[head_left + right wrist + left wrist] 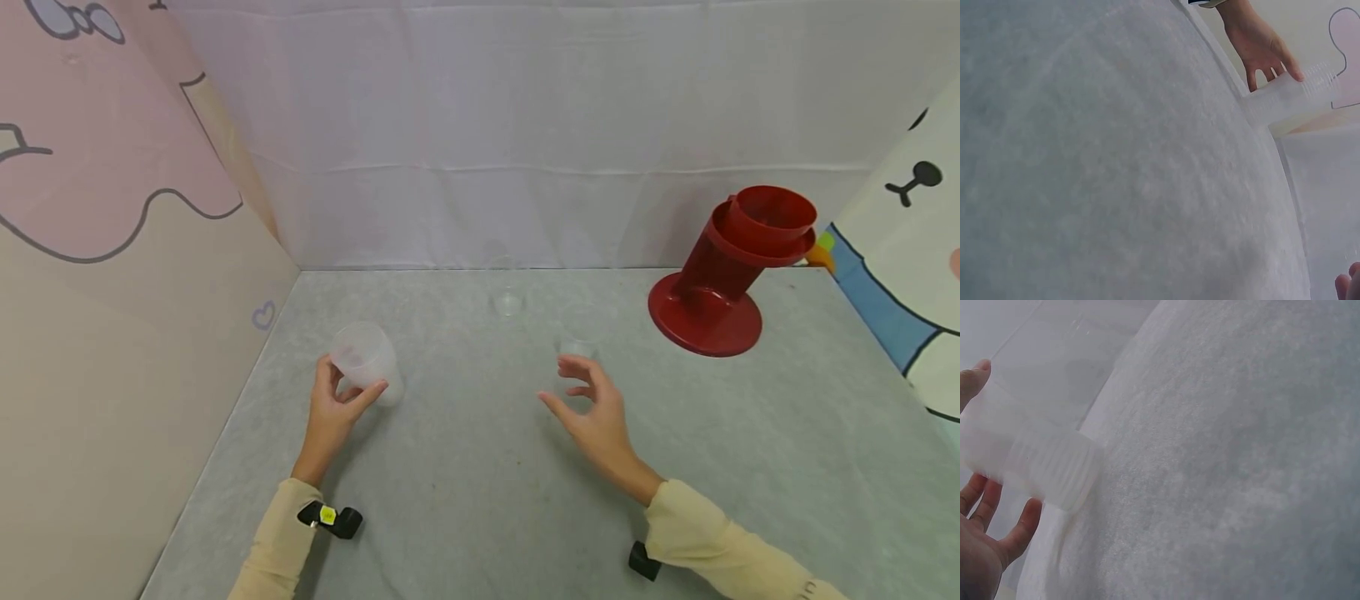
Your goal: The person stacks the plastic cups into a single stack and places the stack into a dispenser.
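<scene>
On the left, my left hand (337, 417) holds a stack of clear plastic cups (367, 358), thumb on the near side and fingers round the far side. In the left wrist view the ribbed stack (1035, 450) stands on the cloth. My right hand (600, 417) is in the middle right of the table, thumb and fingers curved apart with nothing between them. Just beyond its fingertips is a clear cup (577, 346), partly hidden by them. Farther back stands another clear cup (508, 300), faint against the cloth.
A red plastic holder (705, 312) with a round base and a tilted tube stands at the back right, a red cup (772, 208) in its top. Grey cloth (465, 500) covers the table. A white curtain (465, 150) hangs behind, with printed panels (90, 350) at both sides.
</scene>
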`<state>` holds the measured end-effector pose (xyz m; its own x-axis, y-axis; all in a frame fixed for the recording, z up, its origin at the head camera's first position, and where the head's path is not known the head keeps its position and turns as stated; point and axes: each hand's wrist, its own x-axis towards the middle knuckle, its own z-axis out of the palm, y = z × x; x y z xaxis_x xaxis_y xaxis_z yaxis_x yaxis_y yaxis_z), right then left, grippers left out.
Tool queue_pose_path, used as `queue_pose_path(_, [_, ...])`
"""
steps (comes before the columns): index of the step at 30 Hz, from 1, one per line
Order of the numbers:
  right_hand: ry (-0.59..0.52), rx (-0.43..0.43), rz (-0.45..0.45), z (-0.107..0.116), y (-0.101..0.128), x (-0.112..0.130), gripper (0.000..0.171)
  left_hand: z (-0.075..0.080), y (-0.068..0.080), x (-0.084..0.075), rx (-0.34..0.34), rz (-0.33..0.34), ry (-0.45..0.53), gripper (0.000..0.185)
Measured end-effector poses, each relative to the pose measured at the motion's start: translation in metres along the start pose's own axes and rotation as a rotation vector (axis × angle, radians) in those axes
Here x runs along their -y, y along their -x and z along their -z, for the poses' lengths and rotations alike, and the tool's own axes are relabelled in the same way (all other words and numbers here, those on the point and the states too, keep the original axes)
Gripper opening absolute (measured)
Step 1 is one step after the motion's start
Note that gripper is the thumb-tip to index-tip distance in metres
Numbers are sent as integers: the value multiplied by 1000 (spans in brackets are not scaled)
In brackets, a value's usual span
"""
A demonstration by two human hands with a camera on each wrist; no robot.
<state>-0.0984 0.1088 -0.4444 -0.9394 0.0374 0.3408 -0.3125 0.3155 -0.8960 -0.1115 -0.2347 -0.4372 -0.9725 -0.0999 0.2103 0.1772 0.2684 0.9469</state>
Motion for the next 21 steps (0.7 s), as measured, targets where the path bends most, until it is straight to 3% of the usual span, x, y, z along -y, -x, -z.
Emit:
queue_pose_path(5, [20,-50,-34,10,-1,17,49,0,0,-1,3,4,9,67])
queue_pose_path(11, [94,-102,-43,18,-2,-14,57,0,0,1,9,-1,4,67])
queue_pose_path(17, [168,-96,-102,27,-10,-22,71,0,0,2,11,-4,8,65])
queue_pose_path(21, [162,-92,-147,30,-17,-26,76,1,-1,2,11,6,20,64])
